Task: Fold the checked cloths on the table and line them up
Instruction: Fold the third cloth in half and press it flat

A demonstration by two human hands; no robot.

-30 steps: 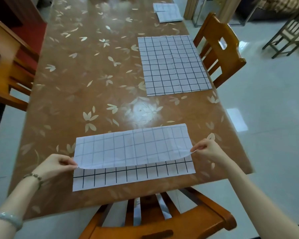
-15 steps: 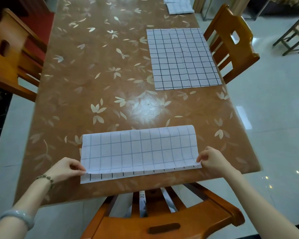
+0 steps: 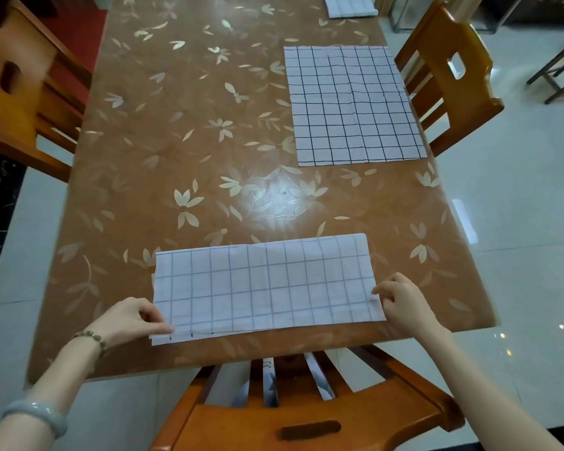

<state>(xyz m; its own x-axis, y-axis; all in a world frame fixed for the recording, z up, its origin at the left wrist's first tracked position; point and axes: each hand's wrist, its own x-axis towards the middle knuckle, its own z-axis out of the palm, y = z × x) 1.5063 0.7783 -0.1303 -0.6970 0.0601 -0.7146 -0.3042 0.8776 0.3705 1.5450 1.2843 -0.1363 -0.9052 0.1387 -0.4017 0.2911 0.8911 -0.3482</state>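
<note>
We see a home dining room, leaf-print table (image 3: 183,151) under our left hand (image 3: 127,317), wooden chair (image 3: 450,79) beyond our right hand (image 3: 404,301), tiled floor (image 3: 518,222).

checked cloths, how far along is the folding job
Done: a folded pile sits at the far end of the table. In hand: the near cloth is folded in half, left hand and right hand pinching its near corners. Left: more folds on it, the flat cloth untouched, then lining up.
</note>
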